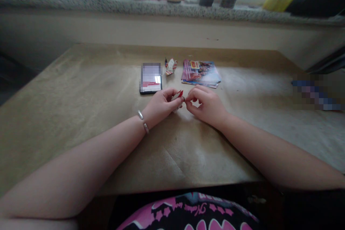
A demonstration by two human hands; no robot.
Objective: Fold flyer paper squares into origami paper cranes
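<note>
Close together over the middle of the table, my two hands almost meet at the fingertips. Between the thumb and fingers of my left hand (165,101) is a small red-and-white folded paper piece (176,96), mostly covered by the fingers. A tiny dark bit shows at the left thumb tip. My right hand (206,102) is closed in a pinch right beside it; whatever its fingertips hold is too small to make out. Just beyond the left hand lies a phone (151,78) with its screen lit.
Behind my hands, a crumpled striped wrapper (170,66) and a stack of printed leaflets (201,72) lie on the table (113,107). A blurred blue-and-pink item (315,95) is at the far right. Bottles and boxes line the speckled windowsill (151,6) beyond the table.
</note>
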